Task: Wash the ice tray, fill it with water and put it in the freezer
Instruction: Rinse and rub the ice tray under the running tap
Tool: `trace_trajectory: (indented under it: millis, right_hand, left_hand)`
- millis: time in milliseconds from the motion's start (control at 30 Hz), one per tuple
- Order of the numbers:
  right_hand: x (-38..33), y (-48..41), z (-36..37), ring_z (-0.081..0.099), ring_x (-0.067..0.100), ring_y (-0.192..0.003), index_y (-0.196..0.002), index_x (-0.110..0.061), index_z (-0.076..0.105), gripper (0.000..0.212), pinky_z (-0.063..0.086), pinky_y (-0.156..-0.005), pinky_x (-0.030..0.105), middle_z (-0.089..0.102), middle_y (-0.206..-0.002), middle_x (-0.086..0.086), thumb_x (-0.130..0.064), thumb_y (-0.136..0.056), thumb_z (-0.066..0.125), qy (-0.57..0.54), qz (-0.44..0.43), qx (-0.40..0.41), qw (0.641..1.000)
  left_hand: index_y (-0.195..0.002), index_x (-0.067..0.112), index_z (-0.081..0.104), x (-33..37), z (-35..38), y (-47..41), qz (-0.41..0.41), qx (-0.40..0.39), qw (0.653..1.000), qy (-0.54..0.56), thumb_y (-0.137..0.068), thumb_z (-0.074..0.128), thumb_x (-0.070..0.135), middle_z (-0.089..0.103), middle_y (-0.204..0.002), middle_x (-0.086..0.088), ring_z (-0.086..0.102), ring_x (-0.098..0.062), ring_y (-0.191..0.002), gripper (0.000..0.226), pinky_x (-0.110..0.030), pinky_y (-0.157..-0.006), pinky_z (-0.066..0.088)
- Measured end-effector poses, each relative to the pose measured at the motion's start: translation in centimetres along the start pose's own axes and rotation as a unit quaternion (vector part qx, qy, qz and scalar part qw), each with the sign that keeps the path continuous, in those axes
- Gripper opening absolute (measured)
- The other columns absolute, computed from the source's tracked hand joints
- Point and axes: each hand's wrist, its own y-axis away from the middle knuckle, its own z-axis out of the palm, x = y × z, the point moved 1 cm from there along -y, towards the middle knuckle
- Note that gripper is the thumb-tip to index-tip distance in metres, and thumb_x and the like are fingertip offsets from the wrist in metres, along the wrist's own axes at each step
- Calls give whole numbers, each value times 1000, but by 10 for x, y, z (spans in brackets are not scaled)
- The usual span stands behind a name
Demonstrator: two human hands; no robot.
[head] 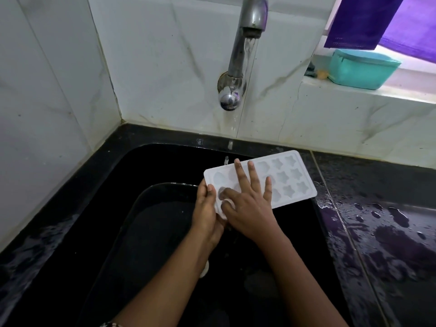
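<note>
one ice tray (290,177) under right hand (250,205)

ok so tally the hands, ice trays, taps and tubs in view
hands: 2, left hand and right hand
ice tray: 1
tap: 1
teal tub: 1
total: 5
</note>
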Motion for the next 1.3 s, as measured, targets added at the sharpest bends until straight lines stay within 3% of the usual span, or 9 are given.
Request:
trace_trajectory:
  millis: [100,233,400,567,733,800,933,1133,1300]
  right_hand:
    - [-1,2,-4,-37,13,-133,-101,-31,57,20,-24,-106,52,-24,-155,-6,-39,-93,40,17,26,8,999]
    - [-7,0,-2,-46,17,-127,-106,-29,57,19,-20,-109,57,-37,-146,-6,-34,-96,41,53,0,-12,999]
    - [0,-3,-4,-43,14,-128,-101,-33,63,16,-27,-104,46,-32,-148,-12,-37,-93,49,56,-27,-8,998]
    - [9,0,-4,-38,18,-135,-113,-38,59,25,-25,-105,51,-30,-150,-10,-45,-90,53,68,-13,9,998]
    - [5,-2,2,-12,18,-144,-83,-33,71,12,-16,-109,47,-3,-155,-4,-43,-82,65,68,-25,87,994]
    - [5,-3,3,-15,16,-143,-79,-29,72,15,-18,-109,44,-6,-154,-6,-43,-81,66,77,-19,89,993]
    - [4,-1,7,5,25,-144,-67,-29,67,16,4,-108,58,20,-156,4,-40,-68,79,84,-15,118,989]
    - [-5,-1,25,-16,23,-144,-103,-28,62,17,-3,-110,58,-5,-159,2,-31,-87,59,89,-29,102,990]
    - [2,-2,16,-32,17,-138,-102,-31,60,13,-19,-107,55,-18,-155,-2,-33,-90,54,67,-1,69,995]
  left_hand:
    - [-131,31,51,-5,5,2,-7,-13,1000,-2,-106,33,24,71,-113,-1,70,-18,-97,31,-34,-78,59]
    - [-135,26,50,-2,3,-2,9,-4,1000,15,-106,34,23,72,-106,1,72,-13,-89,33,-28,-68,59]
    - [-136,26,48,-2,0,-1,4,2,1000,16,-106,33,23,70,-108,-1,74,-14,-80,33,-29,-55,57]
    - [-128,30,52,-4,1,-1,-11,3,1000,14,-106,33,26,73,-102,0,74,-17,-79,30,-32,-53,57]
    - [-128,28,53,0,1,-2,0,9,1000,23,-106,35,25,71,-108,-3,73,-19,-82,29,-34,-59,59]
    - [-130,28,53,-1,1,-1,2,13,1000,19,-105,35,25,73,-103,0,73,-18,-83,31,-34,-59,59]
    - [-135,26,51,-2,1,-1,0,13,1000,24,-106,34,24,73,-104,1,74,-17,-82,34,-31,-57,58]
    - [-139,22,46,3,2,-1,19,13,999,37,-106,32,21,68,-119,-4,72,-14,-89,36,-29,-70,61]
    - [-139,22,47,2,1,-2,4,22,999,43,-106,33,22,70,-111,-3,74,-16,-81,36,-29,-56,57]
